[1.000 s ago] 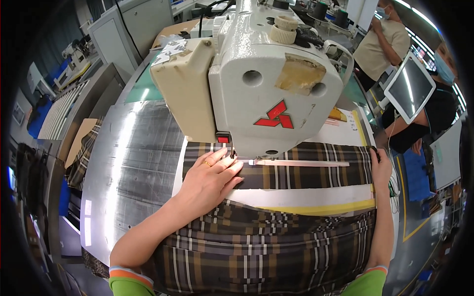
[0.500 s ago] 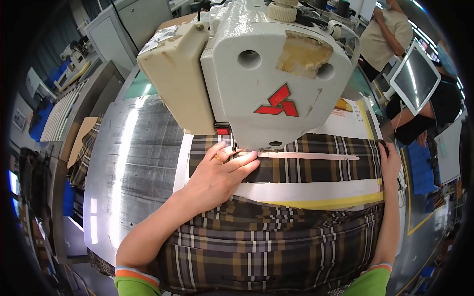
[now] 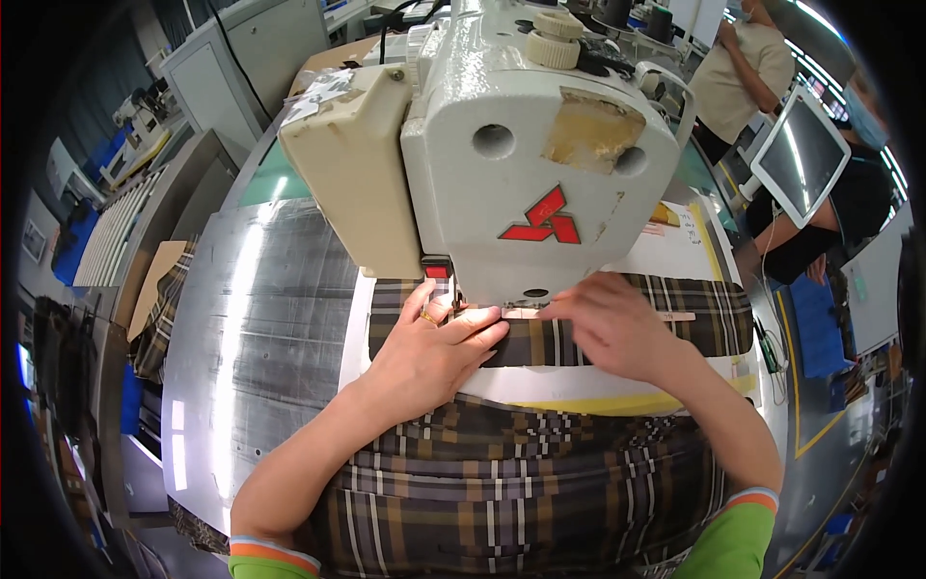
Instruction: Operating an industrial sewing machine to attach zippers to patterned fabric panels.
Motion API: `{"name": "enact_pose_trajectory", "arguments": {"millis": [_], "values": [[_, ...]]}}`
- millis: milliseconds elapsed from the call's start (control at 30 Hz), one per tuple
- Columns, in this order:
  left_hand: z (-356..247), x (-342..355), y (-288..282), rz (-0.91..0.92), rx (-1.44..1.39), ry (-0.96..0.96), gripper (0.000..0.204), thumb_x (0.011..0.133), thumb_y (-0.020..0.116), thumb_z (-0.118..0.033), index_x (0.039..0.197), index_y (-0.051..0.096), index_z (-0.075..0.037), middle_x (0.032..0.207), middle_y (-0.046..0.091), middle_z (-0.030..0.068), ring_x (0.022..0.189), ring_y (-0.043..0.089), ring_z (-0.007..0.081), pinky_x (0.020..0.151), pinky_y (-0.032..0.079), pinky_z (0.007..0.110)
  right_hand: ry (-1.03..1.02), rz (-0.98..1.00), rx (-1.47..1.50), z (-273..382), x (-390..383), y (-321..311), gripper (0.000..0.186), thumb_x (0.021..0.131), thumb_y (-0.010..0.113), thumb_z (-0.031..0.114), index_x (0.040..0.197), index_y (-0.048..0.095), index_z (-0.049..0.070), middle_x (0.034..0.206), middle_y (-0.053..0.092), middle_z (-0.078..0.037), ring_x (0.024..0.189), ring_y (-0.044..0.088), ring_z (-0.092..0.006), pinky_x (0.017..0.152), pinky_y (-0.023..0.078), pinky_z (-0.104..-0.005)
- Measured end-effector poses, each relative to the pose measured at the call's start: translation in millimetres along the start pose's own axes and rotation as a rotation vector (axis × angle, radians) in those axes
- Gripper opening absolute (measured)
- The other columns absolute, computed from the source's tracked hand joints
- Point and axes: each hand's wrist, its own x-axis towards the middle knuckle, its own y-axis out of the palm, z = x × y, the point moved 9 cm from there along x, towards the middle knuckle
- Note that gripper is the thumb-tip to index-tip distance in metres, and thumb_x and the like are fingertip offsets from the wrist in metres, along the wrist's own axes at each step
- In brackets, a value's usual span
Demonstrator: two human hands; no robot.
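So the plaid panel [image 3: 540, 345] is lying under the head of the sewing machine [image 3: 540, 145], with a pale pink strip [image 3: 677, 317] running along it. The left hand [image 3: 424, 349] is spread pretty flat on the panel, not gripping anything that shows, fingers just beside the needle area [image 3: 457, 297]. The right hand [image 3: 622, 326] is half curled, fingertips down at the strip; can't tell if it's actually pinching it. Biggest worry imo: a nicked finger if the machine runs with the left hand that close. The strip could also end up crooked if the right hand nudges it, or the panel could skew if the bigger plaid cloth [image 3: 482, 482] in front drags on it. Markings-wise, there's a red three-part emblem [image 3: 545, 220] on the machine, plus tiny handwriting on the white sheet [image 3: 666, 256] behind.
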Motion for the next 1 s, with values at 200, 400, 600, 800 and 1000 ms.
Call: {"name": "enact_pose_trajectory", "arguments": {"millis": [200,400,600,800,1000], "values": [[-4,6,-3,-0.018,-0.022,0.011,0.032,0.090,0.068,-0.020,0.121,0.069,-0.013,0.126,0.062,-0.0007,0.116,0.055,0.0271,0.114,0.030,0.057,0.104,0.187,0.045,-24,3,26,0.018,0.084,0.069,0.007,0.101,0.071,0.013,0.103,0.067,0.000,0.098,0.062,-0.0214,0.091,0.050,-0.0363],[-1,4,-2,-0.025,-0.025,0.014,0.031,0.090,0.069,-0.020,0.120,0.069,-0.013,0.126,0.062,0.0001,0.114,0.056,0.0287,0.113,0.031,0.057,-0.094,0.036,-0.003,9,-2,22,0.029,0.081,0.071,0.007,0.109,0.072,0.017,0.107,0.065,0.003,0.104,0.061,-0.0172,0.087,0.051,-0.0347],[-1,4,-2,0.005,-0.015,-0.008,0.031,0.089,0.070,-0.022,0.119,0.069,-0.014,0.125,0.062,-0.0005,0.113,0.057,0.0281,0.113,0.032,0.057,-0.115,0.091,-0.080,7,-5,29,0.039,0.081,0.064,0.007,0.118,0.072,0.018,0.110,0.064,0.004,0.110,0.058,-0.0148,0.089,0.049,-0.0326],[1,6,-2,-0.011,-0.001,0.004,0.030,0.089,0.071,-0.023,0.118,0.070,-0.015,0.124,0.062,-0.0020,0.112,0.057,0.0258,0.114,0.031,0.058,-0.105,0.103,-0.091,4,-7,31,0.038,0.082,0.062,0.007,0.117,0.072,0.018,0.113,0.064,0.005,0.112,0.058,-0.0133,0.090,0.048,-0.0313],[-2,0,0,0.038,0.076,0.062,0.031,0.087,0.072,-0.020,0.118,0.070,-0.016,0.125,0.061,-0.0049,0.106,0.056,0.0189,0.108,0.032,0.053,-0.109,0.088,-0.045,5,-5,29,0.037,0.082,0.062,0.006,0.116,0.072,0.016,0.112,0.065,0.006,0.112,0.058,-0.0125,0.090,0.047,-0.0296]]}}
